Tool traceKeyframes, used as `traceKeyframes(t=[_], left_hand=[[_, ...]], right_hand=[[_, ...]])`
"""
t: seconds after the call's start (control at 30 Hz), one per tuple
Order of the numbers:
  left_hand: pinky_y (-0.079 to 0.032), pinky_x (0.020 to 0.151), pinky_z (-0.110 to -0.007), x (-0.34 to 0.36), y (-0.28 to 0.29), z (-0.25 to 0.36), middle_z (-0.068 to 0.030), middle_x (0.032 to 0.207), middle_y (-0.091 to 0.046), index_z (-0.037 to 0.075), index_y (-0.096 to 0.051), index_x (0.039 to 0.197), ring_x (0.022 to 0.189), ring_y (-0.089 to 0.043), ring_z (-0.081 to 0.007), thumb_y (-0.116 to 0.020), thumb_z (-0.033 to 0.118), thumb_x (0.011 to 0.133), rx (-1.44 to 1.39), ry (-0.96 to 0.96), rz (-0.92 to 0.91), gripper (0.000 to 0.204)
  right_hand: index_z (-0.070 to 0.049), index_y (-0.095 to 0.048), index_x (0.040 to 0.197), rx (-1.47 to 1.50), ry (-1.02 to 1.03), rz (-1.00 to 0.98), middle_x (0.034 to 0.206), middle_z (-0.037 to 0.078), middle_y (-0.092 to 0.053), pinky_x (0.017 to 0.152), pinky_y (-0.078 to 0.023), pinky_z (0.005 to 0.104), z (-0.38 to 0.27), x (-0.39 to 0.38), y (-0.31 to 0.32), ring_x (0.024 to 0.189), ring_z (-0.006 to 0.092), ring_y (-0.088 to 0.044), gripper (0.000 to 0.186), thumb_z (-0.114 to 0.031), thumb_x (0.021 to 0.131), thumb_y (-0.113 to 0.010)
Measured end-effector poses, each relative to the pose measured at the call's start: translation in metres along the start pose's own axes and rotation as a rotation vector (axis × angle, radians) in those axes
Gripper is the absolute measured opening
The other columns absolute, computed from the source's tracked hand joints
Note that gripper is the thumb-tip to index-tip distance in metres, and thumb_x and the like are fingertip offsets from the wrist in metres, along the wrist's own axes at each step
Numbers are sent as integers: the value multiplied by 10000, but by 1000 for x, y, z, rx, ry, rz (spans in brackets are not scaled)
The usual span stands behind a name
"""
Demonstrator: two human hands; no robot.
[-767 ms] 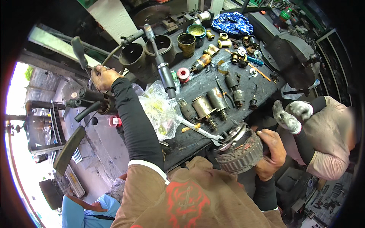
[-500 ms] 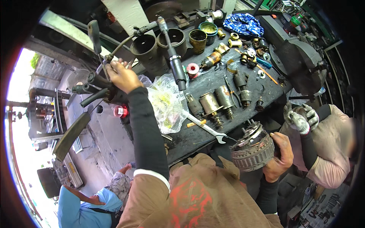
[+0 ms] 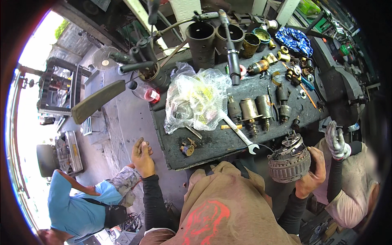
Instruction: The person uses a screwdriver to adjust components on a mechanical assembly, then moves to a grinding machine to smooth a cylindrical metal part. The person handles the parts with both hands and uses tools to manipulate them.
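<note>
My right hand (image 3: 311,173) grips the side of a dirty alternator (image 3: 289,166), held in front of me just off the bench's near edge. Its finned metal ring faces down and its studs point up. A thin dark wire runs from it toward an open-end wrench (image 3: 241,136) lying on the bench. My left hand (image 3: 143,158) is out past the bench's left corner, fingers curled and thumb against them. Whatever it may hold cannot be made out. Nearest to it on the bench lies a small worn metal part (image 3: 188,149).
Clear plastic wrap (image 3: 200,96) and several starter solenoids (image 3: 249,109) lie on the dark bench (image 3: 212,151). Tall metal cylinders (image 3: 201,47) stand behind. A can of tools (image 3: 154,77) and a red-capped bottle (image 3: 148,94) are left. A gloved co-worker (image 3: 345,171) is right; a blue-shirted person (image 3: 85,200) left.
My left hand has come back from the tools at the far left and now hangs low beside the bench. The right hand still holds the alternator. The whole view has shifted.
</note>
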State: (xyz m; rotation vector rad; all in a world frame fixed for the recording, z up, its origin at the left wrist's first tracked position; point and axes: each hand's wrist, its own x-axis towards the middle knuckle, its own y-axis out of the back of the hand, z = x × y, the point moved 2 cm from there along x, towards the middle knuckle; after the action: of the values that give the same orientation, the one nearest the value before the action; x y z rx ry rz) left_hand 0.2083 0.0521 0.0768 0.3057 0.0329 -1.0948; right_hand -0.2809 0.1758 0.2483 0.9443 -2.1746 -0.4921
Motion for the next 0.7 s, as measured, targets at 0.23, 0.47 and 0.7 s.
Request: traceKeyframes(t=[0.23,0.47,0.7], left_hand=[[-542,743,-287,-8,-43,15,-97,1014,-712,9,-726,1129,812,-658,-144,-707,116,960,290,-231,-395,201],[-537,777,-312,22,-85,36,-132,992,-705,24,-718,1153,828,-675,-186,-709,86,940,391,-529,-615,223],[-498,693,-245,-21,-61,46,-56,916,-659,-48,-674,1160,766,-614,-102,-660,135,1022,78,-211,-689,230]], right_hand=[[63,-703,1091,149,-13,-47,1095,140,-700,940,-507,328,-20,-14,-14,1012,234,-671,370,-59,744,-745],[63,-697,1119,134,-67,66,1116,121,-695,960,-502,311,-43,-56,-4,1041,209,-660,337,-18,793,-729],[27,-715,1070,-37,-20,87,1022,140,-720,871,-535,328,-43,-76,14,944,246,-699,367,-66,721,-781]])
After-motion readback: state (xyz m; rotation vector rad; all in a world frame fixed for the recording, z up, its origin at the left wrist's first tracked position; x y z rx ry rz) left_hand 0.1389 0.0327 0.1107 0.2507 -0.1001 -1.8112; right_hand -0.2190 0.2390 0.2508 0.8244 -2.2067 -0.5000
